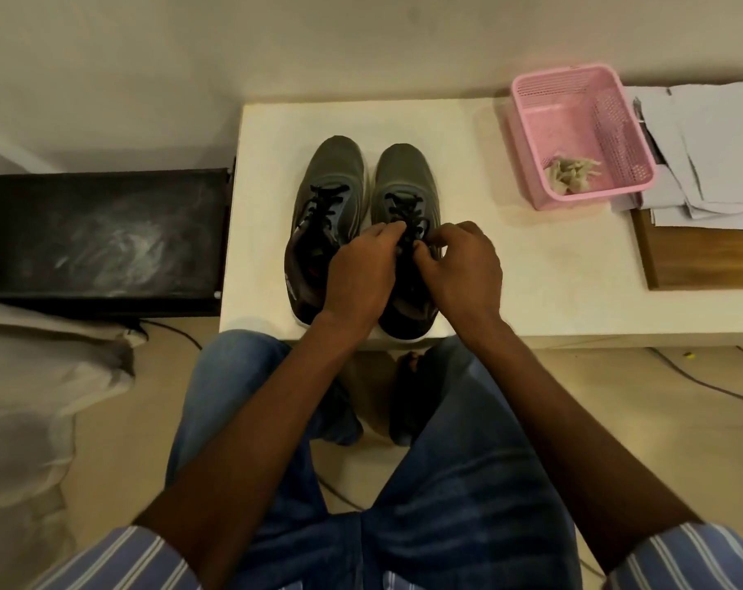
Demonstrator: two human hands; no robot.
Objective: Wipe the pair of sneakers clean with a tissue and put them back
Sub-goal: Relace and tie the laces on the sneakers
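Left hand (359, 272) and right hand (461, 266) pinch the black laces (408, 219) of the right grey mesh sneaker (404, 176); its toe points to 12 o'clock beyond them.

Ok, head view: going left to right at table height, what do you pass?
Black box → left sneaker → right sneaker, both hands on its laces → pink basket → papers.

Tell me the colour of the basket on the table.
The basket is pink, a mesh plastic one, seen clearly in the head view.
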